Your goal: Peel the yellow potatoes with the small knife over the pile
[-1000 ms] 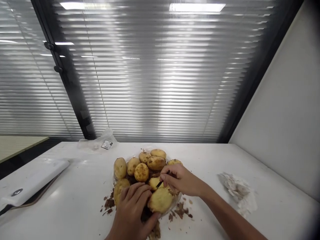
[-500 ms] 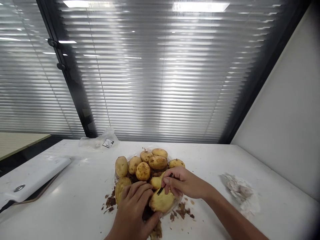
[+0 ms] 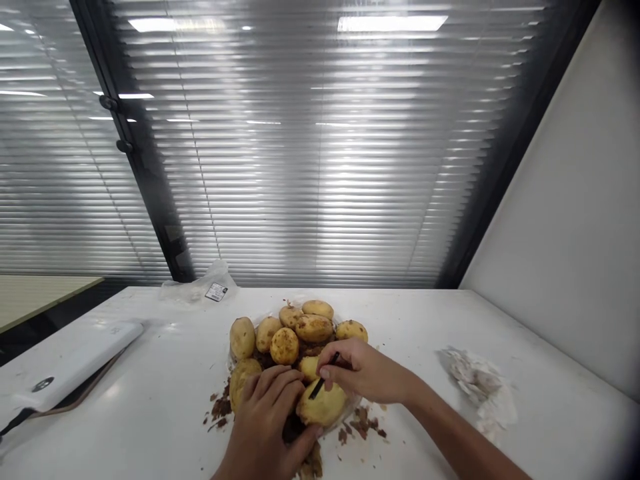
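Observation:
Several potatoes lie in a heap on clear plastic, with brown peel scraps around them. At the near side of the heap is a peeled yellow potato. My left hand is curved round this potato's left and near side, its thumb at the lower edge. My right hand pinches a thin black tool, whose lower end meets the top of the same potato. Part of another peeled potato shows just behind, partly covered by my hands.
On the white table, a white device with a cable lies at the left. A clear plastic bag with a label is at the back left. Crumpled tissue lies at the right. Window blinds stand behind.
My right hand has shifted slightly left and down, and the black tool stands a little steeper, with its tip further left on the potato. My left hand keeps its place.

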Action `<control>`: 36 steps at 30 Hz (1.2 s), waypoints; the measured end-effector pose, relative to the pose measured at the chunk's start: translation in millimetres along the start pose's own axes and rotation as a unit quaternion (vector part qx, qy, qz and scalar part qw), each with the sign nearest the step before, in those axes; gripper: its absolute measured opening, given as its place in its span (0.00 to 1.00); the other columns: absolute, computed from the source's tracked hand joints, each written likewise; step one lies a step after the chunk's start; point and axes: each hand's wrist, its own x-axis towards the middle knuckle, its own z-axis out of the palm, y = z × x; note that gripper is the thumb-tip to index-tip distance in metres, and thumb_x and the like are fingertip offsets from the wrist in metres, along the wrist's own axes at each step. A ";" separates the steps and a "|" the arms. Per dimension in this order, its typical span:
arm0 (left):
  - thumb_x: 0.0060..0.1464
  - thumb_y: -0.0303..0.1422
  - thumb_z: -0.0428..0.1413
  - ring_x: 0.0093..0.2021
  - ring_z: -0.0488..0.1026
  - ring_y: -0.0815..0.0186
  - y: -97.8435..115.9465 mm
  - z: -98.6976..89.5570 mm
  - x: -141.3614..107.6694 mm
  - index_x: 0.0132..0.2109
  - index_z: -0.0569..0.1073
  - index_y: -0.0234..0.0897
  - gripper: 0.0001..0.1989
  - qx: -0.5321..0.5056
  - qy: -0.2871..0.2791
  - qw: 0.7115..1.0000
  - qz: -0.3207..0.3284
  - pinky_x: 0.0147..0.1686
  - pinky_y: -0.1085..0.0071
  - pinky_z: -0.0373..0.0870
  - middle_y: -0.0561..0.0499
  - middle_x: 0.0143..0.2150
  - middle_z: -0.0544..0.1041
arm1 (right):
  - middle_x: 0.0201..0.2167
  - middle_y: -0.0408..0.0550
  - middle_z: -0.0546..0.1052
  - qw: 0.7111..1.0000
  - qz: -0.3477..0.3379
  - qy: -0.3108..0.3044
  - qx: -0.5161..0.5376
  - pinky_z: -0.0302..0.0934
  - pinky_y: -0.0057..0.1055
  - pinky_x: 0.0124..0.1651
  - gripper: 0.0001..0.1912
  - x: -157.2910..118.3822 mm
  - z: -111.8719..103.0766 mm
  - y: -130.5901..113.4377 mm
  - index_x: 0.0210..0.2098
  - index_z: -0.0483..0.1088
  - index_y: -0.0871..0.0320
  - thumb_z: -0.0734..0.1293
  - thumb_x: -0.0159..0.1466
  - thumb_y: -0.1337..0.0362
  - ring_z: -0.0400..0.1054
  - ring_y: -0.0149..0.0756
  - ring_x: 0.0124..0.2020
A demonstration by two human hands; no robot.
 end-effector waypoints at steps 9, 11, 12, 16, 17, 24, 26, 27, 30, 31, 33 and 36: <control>0.49 0.37 0.61 0.47 0.72 0.57 -0.8 0.9 -1.0 0.46 0.70 0.38 0.18 0.012 -0.006 1.000 0.005 0.44 0.62 0.67 0.48 0.46 0.78 | 0.17 0.38 0.63 0.963 0.006 0.154 -0.220 0.46 0.26 0.23 0.15 -0.5 15.8 -8.6 0.21 0.57 0.57 0.64 0.62 0.63 0.55 0.27 0.21; 0.49 0.38 0.61 0.47 0.72 0.57 -1.5 1.0 -0.6 0.46 0.69 0.38 0.18 0.015 -0.007 1.000 0.005 0.44 0.62 0.67 0.48 0.46 0.78 | 0.17 0.38 0.62 0.962 0.014 0.156 -0.225 0.45 0.26 0.24 0.15 -1.3 14.4 -8.6 0.21 0.56 0.57 0.63 0.62 0.64 0.55 0.27 0.21; 0.49 0.38 0.61 0.47 0.72 0.57 -1.9 1.0 -0.5 0.46 0.69 0.38 0.18 0.016 -0.006 1.000 0.006 0.44 0.62 0.66 0.48 0.46 0.77 | 0.18 0.37 0.62 0.965 0.012 0.150 -0.216 0.46 0.26 0.24 0.15 -1.9 13.6 -8.8 0.21 0.56 0.57 0.63 0.62 0.63 0.55 0.27 0.21; 0.47 0.36 0.62 0.47 0.71 0.58 -2.9 0.9 -0.3 0.47 0.70 0.38 0.19 0.016 0.002 1.000 0.012 0.44 0.63 0.66 0.49 0.46 0.77 | 0.18 0.37 0.62 0.981 -0.019 0.091 -0.169 0.46 0.25 0.24 0.15 -4.7 11.9 -10.9 0.24 0.60 0.57 0.63 0.64 0.58 0.55 0.27 0.22; 0.47 0.35 0.62 0.47 0.71 0.58 -2.9 0.9 -0.3 0.47 0.70 0.38 0.19 0.015 0.003 1.000 0.013 0.44 0.63 0.66 0.49 0.46 0.78 | 0.18 0.37 0.61 0.980 -0.020 0.087 -0.179 0.45 0.26 0.24 0.15 -5.2 11.6 -11.2 0.24 0.60 0.57 0.63 0.64 0.58 0.55 0.27 0.22; 0.48 0.36 0.61 0.47 0.72 0.58 -2.6 2.4 -2.4 0.47 0.70 0.39 0.18 0.003 -0.003 1.000 0.002 0.45 0.62 0.66 0.49 0.47 0.77 | 0.19 0.38 0.61 0.962 -0.013 0.139 -0.235 0.45 0.27 0.26 0.17 -6.5 4.7 -12.9 0.21 0.54 0.57 0.61 0.64 0.63 0.54 0.28 0.22; 0.48 0.36 0.61 0.48 0.72 0.57 -3.4 3.4 -3.5 0.47 0.70 0.39 0.18 0.004 -0.001 1.000 0.002 0.45 0.62 0.66 0.49 0.47 0.77 | 0.18 0.37 0.60 0.971 -0.027 0.099 -0.214 0.46 0.26 0.25 0.17 -6.2 4.6 -12.8 0.21 0.54 0.57 0.62 0.63 0.62 0.54 0.27 0.21; 0.48 0.36 0.61 0.48 0.72 0.57 -3.8 3.7 -3.8 0.47 0.70 0.39 0.18 0.003 0.000 1.000 0.002 0.45 0.62 0.67 0.49 0.47 0.77 | 0.17 0.37 0.59 0.968 -0.027 0.095 -0.229 0.45 0.26 0.25 0.17 -6.0 4.9 -12.2 0.20 0.54 0.57 0.63 0.63 0.62 0.53 0.27 0.21; 0.48 0.36 0.61 0.48 0.72 0.58 -4.4 3.7 -3.3 0.46 0.71 0.40 0.18 0.001 0.003 1.000 0.003 0.45 0.62 0.67 0.49 0.46 0.78 | 0.16 0.37 0.58 0.939 -0.006 0.147 -0.312 0.42 0.28 0.25 0.17 -5.2 4.6 -9.1 0.18 0.52 0.57 0.64 0.59 0.67 0.51 0.27 0.20; 0.48 0.36 0.61 0.47 0.72 0.58 -4.3 3.4 -2.6 0.46 0.71 0.39 0.18 0.001 0.003 1.000 0.005 0.44 0.62 0.67 0.49 0.46 0.78 | 0.16 0.37 0.58 0.933 -0.001 0.167 -0.320 0.42 0.28 0.26 0.17 -5.1 4.0 -8.3 0.18 0.52 0.57 0.64 0.59 0.68 0.51 0.27 0.20; 0.47 0.36 0.62 0.47 0.72 0.58 -3.8 2.6 -1.1 0.46 0.70 0.39 0.18 0.004 0.004 1.000 0.010 0.44 0.63 0.67 0.49 0.46 0.78 | 0.16 0.37 0.58 0.943 -0.011 0.169 -0.288 0.43 0.27 0.25 0.17 -5.2 2.8 -7.8 0.18 0.52 0.57 0.62 0.60 0.68 0.52 0.27 0.21; 0.47 0.36 0.62 0.47 0.72 0.58 -2.8 1.4 0.7 0.46 0.70 0.38 0.18 0.008 0.010 1.000 0.012 0.44 0.63 0.67 0.49 0.45 0.78 | 0.16 0.36 0.56 0.965 -0.032 0.102 -0.238 0.43 0.26 0.23 0.18 -4.8 2.8 -8.9 0.19 0.51 0.57 0.62 0.61 0.67 0.50 0.26 0.19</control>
